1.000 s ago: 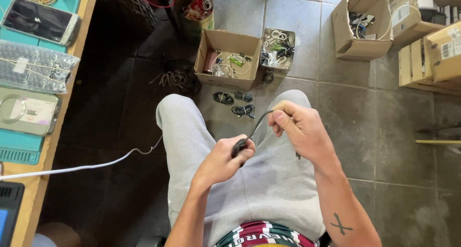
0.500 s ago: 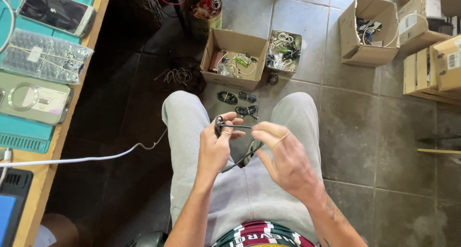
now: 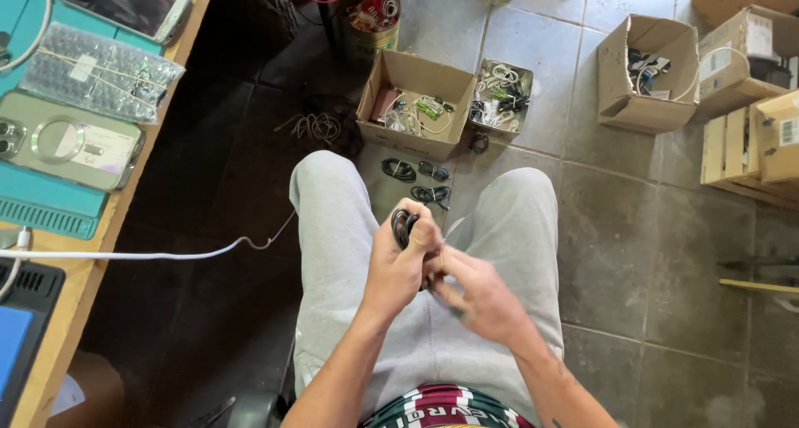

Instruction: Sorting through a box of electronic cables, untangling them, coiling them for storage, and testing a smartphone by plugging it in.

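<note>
Head view: left hand (image 3: 398,266) clamps its grip around a coiled black cable (image 3: 404,226); right hand (image 3: 478,299), just beside the coil, pinches the cable's loose end, fingers blurred.

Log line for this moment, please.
left hand: holds coiled black cable | right hand: touching cable, blurred | over lap, seated

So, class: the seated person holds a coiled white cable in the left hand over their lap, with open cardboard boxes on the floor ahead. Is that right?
Not quite. The head view shows the coiled cable in the left hand is black, not white. The lap and the boxes are as stated.
</note>
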